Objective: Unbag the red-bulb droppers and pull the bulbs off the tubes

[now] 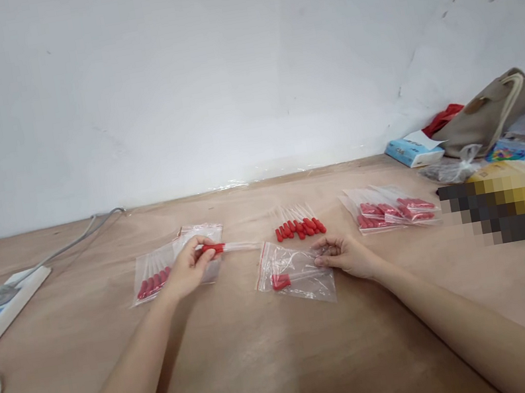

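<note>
Left hand (pixel 191 267) is pinching a small bundle of red-ended sticks (pixel 213 249) between thumb and fingertips, just at the red ends; exact count is escaping me. Their pale stems are pointing right, tips reaching the mouth of a clear zip bag (pixel 311 287); whether any are already passing inside, I cannot tell from where I am standing.

Right hand (pixel 350 255) is pinching that bag at its right upper edge, thumb and fingers closing on the film. The bag is lying askew on the brown tabletop (pixel 252 372), its zip edge facing the left hand. Inside, a red end (pixel 281 281) is showing, a pale stem running toward the right hand.

Beyond the bag, a loose row of sticks (pixel 300 227) is lying with red ends nearer the worker, stems pointing at the wall. Filled bags are lying on both sides: one (pixel 153 282) beside the left wrist, an overlapping group (pixel 390 208) beyond the right hand. More clear film is lying behind the left hand.

Far left, a power strip (pixel 15 306) is resting; far right, a blue box (pixel 413 150) is sitting near a grey-brown handbag (pixel 494 107).
</note>
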`<state>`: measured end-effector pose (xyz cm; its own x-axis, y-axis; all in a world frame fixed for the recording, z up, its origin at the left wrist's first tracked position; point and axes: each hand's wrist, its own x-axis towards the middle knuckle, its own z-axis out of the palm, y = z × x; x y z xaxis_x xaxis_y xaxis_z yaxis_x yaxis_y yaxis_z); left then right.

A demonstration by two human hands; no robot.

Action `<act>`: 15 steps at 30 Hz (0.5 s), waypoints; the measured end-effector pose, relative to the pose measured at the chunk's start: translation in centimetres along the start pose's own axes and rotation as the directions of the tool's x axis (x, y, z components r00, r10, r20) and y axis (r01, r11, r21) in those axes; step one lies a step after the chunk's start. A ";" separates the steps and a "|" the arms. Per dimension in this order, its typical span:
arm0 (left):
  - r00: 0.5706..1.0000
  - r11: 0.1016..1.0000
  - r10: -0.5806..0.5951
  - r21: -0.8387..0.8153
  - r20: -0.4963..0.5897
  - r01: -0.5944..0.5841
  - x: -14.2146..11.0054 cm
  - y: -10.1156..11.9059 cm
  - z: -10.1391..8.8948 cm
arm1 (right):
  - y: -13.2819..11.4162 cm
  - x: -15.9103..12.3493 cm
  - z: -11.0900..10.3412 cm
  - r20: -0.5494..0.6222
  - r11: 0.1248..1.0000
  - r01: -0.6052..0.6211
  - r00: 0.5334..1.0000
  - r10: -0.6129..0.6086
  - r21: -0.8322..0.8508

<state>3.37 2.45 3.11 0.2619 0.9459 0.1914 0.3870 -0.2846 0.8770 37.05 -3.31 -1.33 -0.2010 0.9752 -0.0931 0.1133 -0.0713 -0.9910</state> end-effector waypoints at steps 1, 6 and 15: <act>0.998 0.999 0.027 0.038 -0.057 -0.025 0.2 0.0 -0.5 | 0.1 0.1 0.0 -0.002 1.000 0.003 1.000 -0.003 -0.012; 0.908 0.923 0.269 0.355 -0.320 -0.148 1.2 0.7 1.2 | 0.2 0.2 0.1 0.029 0.999 0.039 0.999 -0.038 -0.033; 0.877 0.716 0.481 0.587 -0.024 -0.377 4.0 0.6 8.0 | -0.2 0.1 0.3 0.024 0.999 0.026 0.999 -0.025 -0.022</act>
<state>11.69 4.78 0.89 0.3941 0.6961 0.6002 0.6980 -0.6515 0.2973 36.74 -3.24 -1.17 -0.2272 0.9713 -0.0701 0.1298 -0.0412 -0.9907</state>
